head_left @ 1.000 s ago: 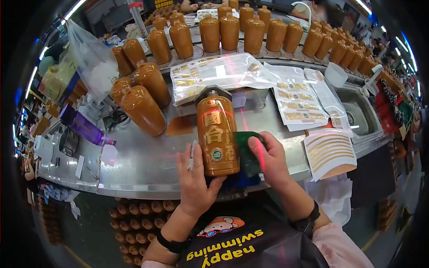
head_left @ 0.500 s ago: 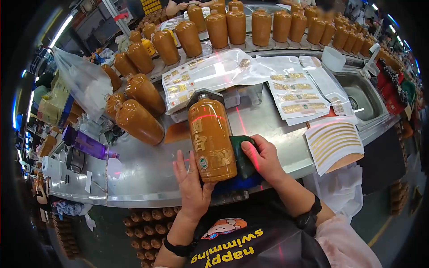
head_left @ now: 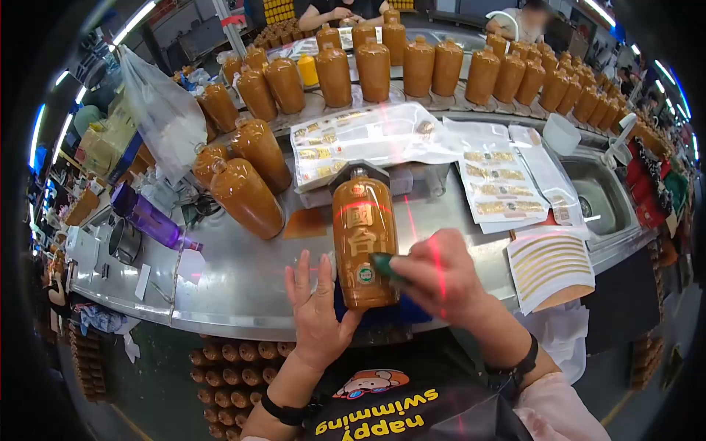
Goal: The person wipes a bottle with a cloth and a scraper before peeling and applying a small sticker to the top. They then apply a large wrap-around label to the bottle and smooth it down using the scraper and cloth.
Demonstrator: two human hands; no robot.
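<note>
A glossy brown bottle lies in a holder in front of me, neck pointing away, with gold characters and a round green-and-white mark facing up. Beside its lower left side is my left hand, fingers spread, the thumb near the bottle's base. My right hand, slightly blurred, is closed on a dark green tool, whose edge touches the bottle's face near the gold characters. Red laser lines cross the bottle and my right hand.
Sticker sheets lie behind, and gold curved strips at the right. Brown bottles stand at the left, more on a conveyor behind. A sink is at the right, a purple bottle at the left. Co-workers sit beyond.
The bottle has turned so its characters face up more squarely. My right hand has brought the green tool from the bottle's right side onto its face. The camera view has shifted.
</note>
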